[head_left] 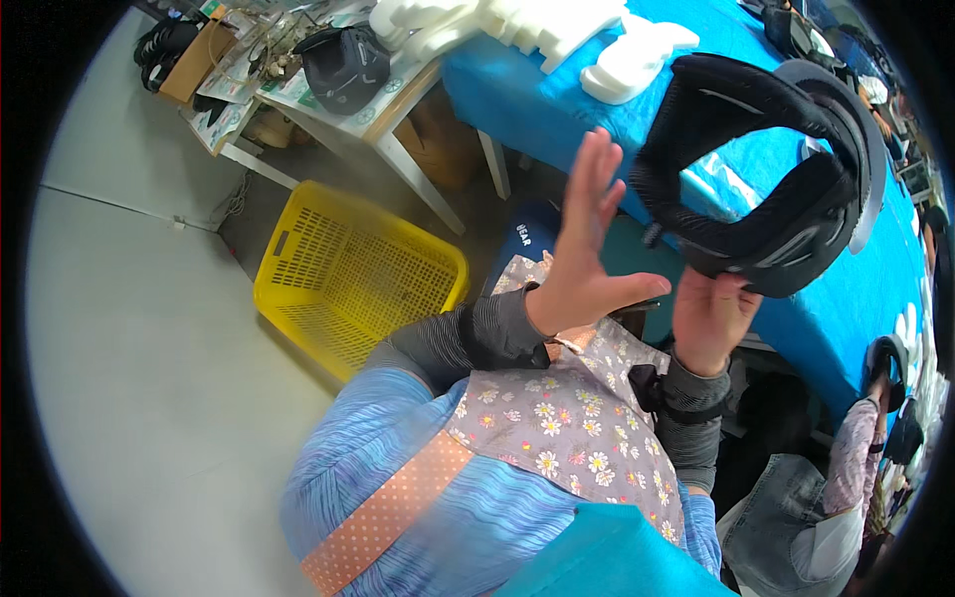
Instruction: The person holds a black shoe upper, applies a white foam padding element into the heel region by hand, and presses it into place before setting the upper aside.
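Observation:
My right hand [708, 316] grips the lower edge of a black padded ring-shaped piece [796, 259] with a grey curved rim, which looks like a neck brace or headwear; I cannot tell which. It is held up, tilted, over the blue-covered table [517, 95], and the cloth shows through its opening. To its left my left hand [587, 254] is raised with fingers stretched and thumb apart, holding nothing. White foam-like shaped pieces [632, 65] lie on the table beyond the ring.
A yellow plastic basket [438, 249] stands on the floor to my left. Behind it is a white table [368, 119] with a black cap [343, 70] and a cardboard box [199, 60]. At lower right another person [796, 507] works along the table.

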A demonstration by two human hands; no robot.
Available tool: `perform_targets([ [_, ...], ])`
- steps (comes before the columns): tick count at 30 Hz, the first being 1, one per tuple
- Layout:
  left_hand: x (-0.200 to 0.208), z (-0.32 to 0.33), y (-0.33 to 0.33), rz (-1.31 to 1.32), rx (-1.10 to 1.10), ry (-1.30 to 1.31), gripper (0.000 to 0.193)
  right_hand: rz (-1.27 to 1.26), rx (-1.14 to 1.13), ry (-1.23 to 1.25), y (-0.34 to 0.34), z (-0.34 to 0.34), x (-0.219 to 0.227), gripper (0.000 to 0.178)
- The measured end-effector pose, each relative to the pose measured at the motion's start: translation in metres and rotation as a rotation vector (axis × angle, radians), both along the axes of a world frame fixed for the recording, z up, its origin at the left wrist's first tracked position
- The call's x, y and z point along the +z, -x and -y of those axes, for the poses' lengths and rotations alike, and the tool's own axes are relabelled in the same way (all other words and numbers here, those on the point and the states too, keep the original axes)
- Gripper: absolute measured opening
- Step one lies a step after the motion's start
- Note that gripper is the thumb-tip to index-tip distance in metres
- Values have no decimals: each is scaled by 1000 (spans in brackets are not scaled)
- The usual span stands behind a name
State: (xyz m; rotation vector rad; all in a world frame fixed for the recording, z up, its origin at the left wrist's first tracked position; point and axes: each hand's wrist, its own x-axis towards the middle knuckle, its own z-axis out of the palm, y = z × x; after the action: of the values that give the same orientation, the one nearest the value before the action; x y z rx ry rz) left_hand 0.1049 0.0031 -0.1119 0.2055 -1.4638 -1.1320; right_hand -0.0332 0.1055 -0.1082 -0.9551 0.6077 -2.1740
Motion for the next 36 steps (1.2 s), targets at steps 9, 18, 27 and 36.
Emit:
perform_targets([
  [9,3,22,-30,341,55,-28,50,-33,294,-404,-36,32,-21,18],
  [18,26,58,-79,287,306,64,23,-220,194,-712,-45,44,13,23],
  [27,8,41,-74,287,-80,40,120,-213,163,-64,-37,30,-3,51],
  [36,9,23,-70,-83,-188,-511,67,-163,65,-278,-53,32,-23,35],
])
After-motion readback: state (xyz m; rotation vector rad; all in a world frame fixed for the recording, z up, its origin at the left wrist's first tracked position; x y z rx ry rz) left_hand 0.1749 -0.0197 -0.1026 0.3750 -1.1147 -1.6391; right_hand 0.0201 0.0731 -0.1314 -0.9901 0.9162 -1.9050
